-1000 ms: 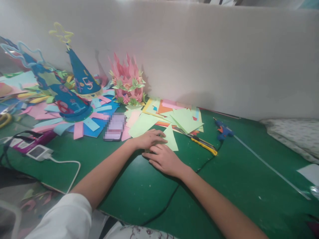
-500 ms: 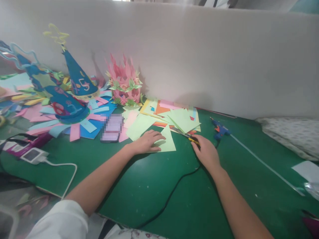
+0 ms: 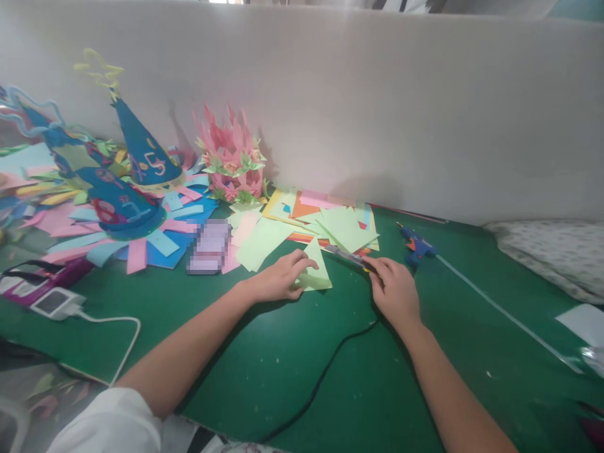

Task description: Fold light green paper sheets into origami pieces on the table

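Note:
My left hand [image 3: 280,277] is at the left edge of a light green paper piece [image 3: 318,270] with a pointed top. Its fingers are curled and the thumb is drawn in, seemingly pinching the paper. Held in my right hand [image 3: 397,292] is a pair of scissors [image 3: 346,255]. The blades point left, just past the paper's right side and apart from it, while my fingers cover most of the handles. Behind both hands lies a pile of coloured paper sheets [image 3: 346,226].
A blue glue gun [image 3: 415,246] with a dark cord lies to the right on the green table [image 3: 340,377]. A pink paper crown [image 3: 231,157], blue cone hats [image 3: 144,148] and a pixelated phone [image 3: 209,246] stand or lie left. A white cable [image 3: 134,321] hangs off the edge.
My left fingers have curled in from lying flatter on the green paper. The scissors have turned in my right hand, so the blades show broader and lighter.

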A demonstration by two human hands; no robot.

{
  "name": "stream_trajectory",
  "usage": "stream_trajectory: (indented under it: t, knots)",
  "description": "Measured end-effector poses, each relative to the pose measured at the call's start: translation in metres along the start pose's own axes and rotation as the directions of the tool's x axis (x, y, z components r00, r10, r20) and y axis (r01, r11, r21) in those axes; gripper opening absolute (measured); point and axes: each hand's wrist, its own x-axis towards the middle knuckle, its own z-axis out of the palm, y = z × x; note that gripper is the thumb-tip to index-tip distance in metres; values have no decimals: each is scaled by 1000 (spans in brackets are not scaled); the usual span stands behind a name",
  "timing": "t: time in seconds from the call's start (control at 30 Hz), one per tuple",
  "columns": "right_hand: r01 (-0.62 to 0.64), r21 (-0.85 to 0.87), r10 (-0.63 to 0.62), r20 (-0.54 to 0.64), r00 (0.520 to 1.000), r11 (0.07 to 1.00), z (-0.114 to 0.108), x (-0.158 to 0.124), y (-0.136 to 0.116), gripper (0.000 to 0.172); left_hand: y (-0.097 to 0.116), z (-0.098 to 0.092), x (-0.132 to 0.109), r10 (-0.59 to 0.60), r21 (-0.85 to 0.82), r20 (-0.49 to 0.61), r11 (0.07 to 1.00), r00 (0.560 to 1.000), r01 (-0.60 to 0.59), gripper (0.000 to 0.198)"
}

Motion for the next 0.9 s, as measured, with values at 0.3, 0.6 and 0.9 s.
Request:
stream_trajectory:
  t: [0.3, 0.6, 0.9]
  knots:
    - [150, 162, -172, 136, 976, 975, -7, -5, 4, 34, 6, -3, 2, 53, 54, 22, 997, 998, -55, 49]
    - [253, 200, -293, 206, 934, 947, -5, -2, -9, 32, -2, -1, 2, 129, 90, 71, 987, 989, -135, 33]
    - [238, 220, -273, 142, 952, 946, 4, -1, -12, 28, -15, 1, 3, 139, -81, 87, 988, 986, -132, 34]
